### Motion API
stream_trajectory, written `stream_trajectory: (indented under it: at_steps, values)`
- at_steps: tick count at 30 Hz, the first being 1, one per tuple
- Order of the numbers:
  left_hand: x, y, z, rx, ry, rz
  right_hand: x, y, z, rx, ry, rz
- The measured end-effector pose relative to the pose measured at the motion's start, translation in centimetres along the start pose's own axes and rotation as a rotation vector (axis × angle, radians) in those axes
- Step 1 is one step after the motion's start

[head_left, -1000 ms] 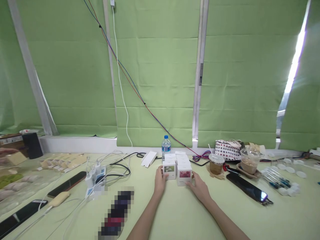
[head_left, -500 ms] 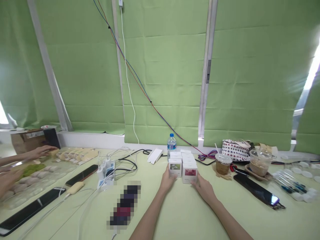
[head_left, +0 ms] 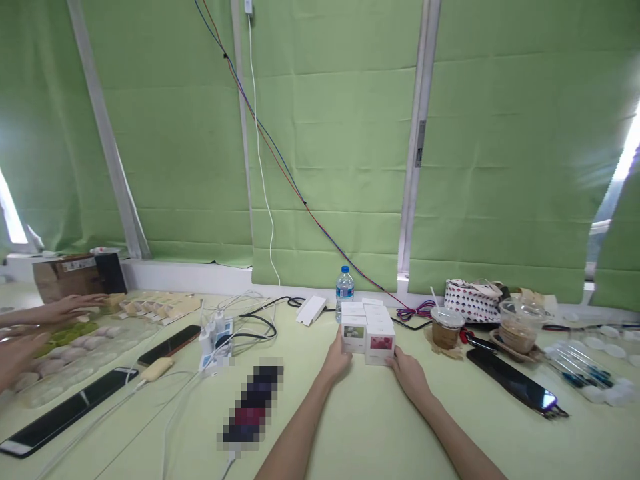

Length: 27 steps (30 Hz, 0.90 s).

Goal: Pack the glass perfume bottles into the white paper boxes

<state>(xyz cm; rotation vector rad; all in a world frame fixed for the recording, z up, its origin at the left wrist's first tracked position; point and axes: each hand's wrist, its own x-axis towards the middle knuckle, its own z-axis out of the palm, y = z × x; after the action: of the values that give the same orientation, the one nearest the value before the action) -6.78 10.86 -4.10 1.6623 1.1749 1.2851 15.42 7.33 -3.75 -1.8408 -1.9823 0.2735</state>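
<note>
Small white boxes stand in two rows on the table, pressed side by side. The front left box [head_left: 354,338] carries a picture of white flowers. On the front right box [head_left: 381,345] the picture is red and pink, and this box stands slightly nearer to me. My left hand [head_left: 337,358] grips the left side of the group, its fingers partly hidden behind the box. From the other side my right hand [head_left: 406,368] holds the right row, fingertips at the front box's lower corner. A water bottle [head_left: 345,293] with a blue cap stands just behind the boxes.
A flat white carton [head_left: 311,310] and a power strip [head_left: 216,343] with cables lie left. Phones [head_left: 70,410] rest nearer. At far left, another person's hands [head_left: 70,308] are over trays. Right are a drink cup [head_left: 447,327], a patterned pouch [head_left: 473,300] and a dark phone [head_left: 510,380].
My left hand has shifted slightly right, and the two rows of boxes sit a little closer together. The view has turned slightly. The other person's hands have moved a little.
</note>
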Motion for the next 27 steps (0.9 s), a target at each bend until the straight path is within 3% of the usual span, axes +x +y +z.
stream_trajectory:
  at_steps: [7, 13, 15, 19, 24, 27]
  values:
    - [0.5, 0.2, 0.0, 0.034, 0.046, 0.003, 0.1, 0.6, 0.3, 0.105, 0.024, -0.006]
    - [-1.4, 1.4, 0.2, 0.098, 0.34, 0.038, -0.3, 0.8, 0.3, 0.248, 0.099, -0.028]
    - [-2.8, 2.2, 0.5, 0.107, 0.369, 0.073, -0.3, 0.7, 0.2, 0.282, 0.1, -0.026]
    - [-5.4, 3.4, 2.2, 0.087, 0.276, 0.121, -0.6, 0.6, 0.1, 0.346, 0.096, -0.057]
    - [-6.9, 3.7, 3.5, 0.027, 0.141, 0.055, -1.8, 0.2, -0.2, 0.467, 0.073, -0.168]
    - [-7.5, 4.6, 2.5, -0.089, -0.14, 0.029, -3.0, 0.0, -0.7, 0.556, 0.025, -0.25]
